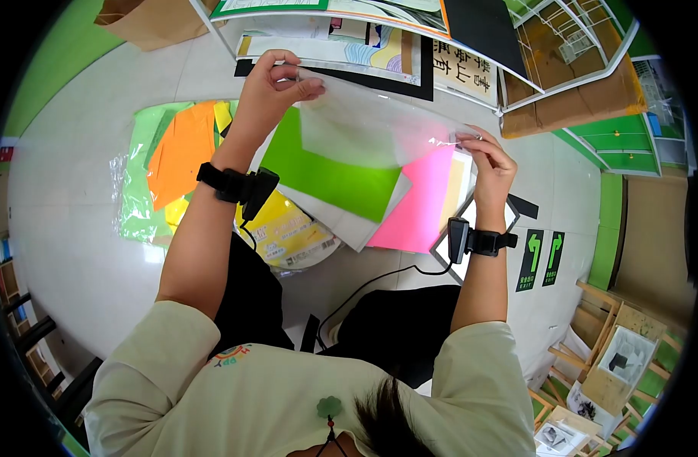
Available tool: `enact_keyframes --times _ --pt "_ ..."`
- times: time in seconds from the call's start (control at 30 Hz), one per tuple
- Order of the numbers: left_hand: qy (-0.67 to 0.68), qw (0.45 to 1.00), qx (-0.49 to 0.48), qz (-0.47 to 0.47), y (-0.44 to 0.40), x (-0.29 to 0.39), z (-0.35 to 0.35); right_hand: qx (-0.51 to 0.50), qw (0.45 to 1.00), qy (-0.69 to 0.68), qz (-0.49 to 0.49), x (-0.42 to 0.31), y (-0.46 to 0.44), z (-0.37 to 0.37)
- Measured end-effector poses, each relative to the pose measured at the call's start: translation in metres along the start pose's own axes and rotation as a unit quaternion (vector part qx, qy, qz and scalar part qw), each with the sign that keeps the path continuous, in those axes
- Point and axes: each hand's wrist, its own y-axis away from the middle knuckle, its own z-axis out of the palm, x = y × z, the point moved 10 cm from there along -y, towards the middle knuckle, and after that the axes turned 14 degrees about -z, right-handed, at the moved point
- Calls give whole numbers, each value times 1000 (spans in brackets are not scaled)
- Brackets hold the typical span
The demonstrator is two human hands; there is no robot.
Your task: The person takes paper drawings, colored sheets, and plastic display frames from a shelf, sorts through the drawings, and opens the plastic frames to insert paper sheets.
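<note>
The fingers [285,58] of the left hand [266,91] pinch the near-left end of a clear plastic sheet [352,126] between thumb and forefinger, while the right hand [493,164] grips its other end the same way. The sheet is stretched between the two hands, above the middle of the far part of the floor [75,171], its lower part overlapping a bright green sheet [341,179] and a pink sheet [410,206] in the view.

Left of these, toward the floor's left edge, an orange sheet [183,152] and light green paper [142,145] lie with glossy clear wrapping. Between them and the green sheet is a yellow printed package [288,228]; its lettering is too small to read.

Along the floor's far edge stands a white metal rack [225,42] of artwork, with a calligraphy panel [464,72] whose brushed characters include 書山有 and 學海無. Toward the floor's right edge, two black signs [528,261] bear green arrows and 安全出口, with small lettering under it.

Each wrist wears a black strap with a small device [259,192]. The shirt [288,388] carries coloured letters that appear to read "HAPPY". Wooden easels [604,358] stand at the near-right corner.
</note>
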Motion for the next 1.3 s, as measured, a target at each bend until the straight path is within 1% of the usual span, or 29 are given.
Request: enact_keyframes --times 0.1,0.2,0.27,0.3,0.37,0.4,0.5,0.57,0.6,0.67,0.7,0.77,0.83,0.87,0.93,1.0,1.03,1.1,1.2,1.3 --pt "-18 999 27 8 -1 2 -3 59 983 -168 46 8 2 0" --pt "-46 997 55 24 0 2 -6 72 989 -69 106 21 9 1" --pt "-70 993 84 36 2 3 -7 101 993 -28 62 17 7 -3" --pt "-116 987 106 42 4 5 -7 115 993 -8 39 13 6 -4" --pt "-205 966 150 55 11 14 -5 138 989 -8 47 10 7 -2" --pt "-210 962 160 63 11 15 -5 150 987 -9 51 8 7 -1" --pt "-246 947 191 82 14 18 -4 156 986 45 42 0 8 1" --pt "-295 927 214 87 16 21 -1 119 978 169 41 -5 8 0" --pt "-347 896 236 147 22 32 3 100 967 230 41 -8 8 0" --pt "-442 812 277 262 36 50 16 64 931 360 14 -17 4 2" --pt "-442 813 260 278 37 51 20 46 905 422 1 -21 2 5" --pt "-440 814 225 306 42 55 31 68 849 496 -170 -67 -10 28" --pt "-357 883 165 255 44 49 41 27 823 502 -263 -101 -18 63" --pt "-314 912 133 228 45 46 48 -24 836 477 -272 -111 -21 81" --pt "-353 899 69 250 59 50 76 -90 859 416 -286 -116 -19 111" --pt "-378 883 16 278 72 49 100 -121 882 345 -296 -117 -16 129" --pt "-366 879 -7 304 77 49 108 -151 885 355 -261 -112 -14 135" --pt "-344 895 -14 283 74 44 106 -211 884 373 -189 -100 -8 144" --pt "-348 902 -37 252 67 37 105 -196 883 369 -214 -98 -3 145" --pt "-369 902 -43 219 63 25 102 -248 879 376 -155 -79 4 145"
